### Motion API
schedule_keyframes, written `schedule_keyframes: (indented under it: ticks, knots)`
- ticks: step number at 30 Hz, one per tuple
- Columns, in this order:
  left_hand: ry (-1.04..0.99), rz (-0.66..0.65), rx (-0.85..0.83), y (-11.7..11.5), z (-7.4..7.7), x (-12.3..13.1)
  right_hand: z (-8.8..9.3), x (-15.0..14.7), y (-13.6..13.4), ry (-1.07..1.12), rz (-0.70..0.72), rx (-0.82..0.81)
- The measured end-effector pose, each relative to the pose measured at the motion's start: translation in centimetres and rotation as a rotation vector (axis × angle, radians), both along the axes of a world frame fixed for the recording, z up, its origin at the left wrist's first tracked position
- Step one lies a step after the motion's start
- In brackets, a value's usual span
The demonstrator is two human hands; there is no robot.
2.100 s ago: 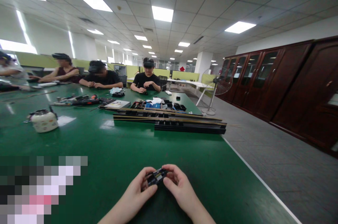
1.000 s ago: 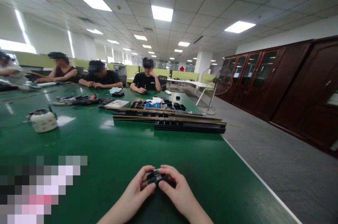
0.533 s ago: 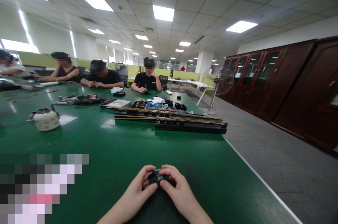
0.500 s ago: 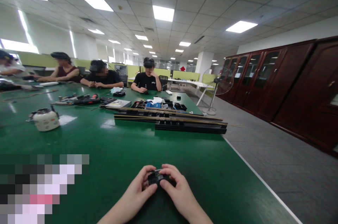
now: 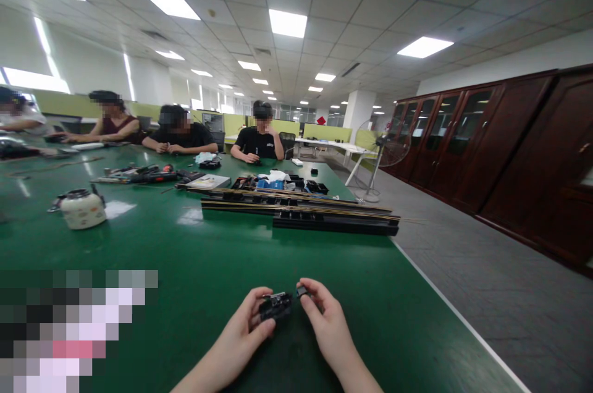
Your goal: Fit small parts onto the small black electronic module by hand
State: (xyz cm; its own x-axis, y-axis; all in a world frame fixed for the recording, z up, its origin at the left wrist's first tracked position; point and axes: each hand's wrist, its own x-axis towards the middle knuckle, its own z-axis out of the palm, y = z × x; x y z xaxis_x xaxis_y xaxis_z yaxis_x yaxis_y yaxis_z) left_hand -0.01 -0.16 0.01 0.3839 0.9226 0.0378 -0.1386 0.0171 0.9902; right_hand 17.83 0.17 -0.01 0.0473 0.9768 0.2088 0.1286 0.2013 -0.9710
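My left hand [image 5: 244, 332] is closed round a small black part [image 5: 275, 306] with metal bits on top, held just above the green table [image 5: 194, 257]. A short way to its right, my right hand [image 5: 324, 319] pinches a tiny black piece [image 5: 301, 290] between thumb and fingertips. The two pieces are apart by a small gap. Both hands are low in the view near the table's front edge.
Long black rails [image 5: 301, 214] lie across the table beyond my hands, with boxes of parts [image 5: 278, 183] behind. A white pot [image 5: 82, 210] stands at the left. Several people sit at the far end. Dark wooden cabinets [image 5: 509, 152] line the right wall; a fan [image 5: 384, 152] stands on the floor.
My hands were pressed together on the black part. Now my right hand has drawn away to the right with a tiny piece, leaving the larger part in my left hand.
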Motion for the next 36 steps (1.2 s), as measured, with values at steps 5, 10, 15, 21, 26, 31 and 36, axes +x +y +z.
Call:
schedule_keyframes:
  ticks: [5, 10, 15, 21, 26, 31, 36]
  knots:
    - [0.035, -0.007, -0.014, 0.0, 0.0, 0.0, -0.2, 0.7, 0.5, 0.033, -0.124, 0.030]
    - [0.034, -0.019, -0.004, 0.1, -0.1, -0.1, 0.2, 1.7, 0.6, 0.001, -0.200, 0.068]
    - [0.037, -0.019, 0.002, 0.1, 0.0, -0.2, 0.9, 2.2, 0.3, -0.026, -0.249, 0.071]
    - [0.018, -0.005, -0.001, 0.2, -0.3, -0.1, 1.6, 2.0, -0.1, -0.114, -0.199, 0.080]
    - [-0.014, -0.013, -0.012, 0.2, -0.5, 0.0, 2.2, 0.7, -1.0, -0.199, -0.030, 0.058]
    - [-0.017, -0.011, -0.039, -0.1, 0.1, 0.1, 2.4, -0.9, -1.6, -0.098, 0.128, 0.020]
    - [-0.016, -0.021, -0.030, -0.1, 0.3, 0.2, 2.4, -1.3, -1.8, -0.159, 0.105, 0.086]
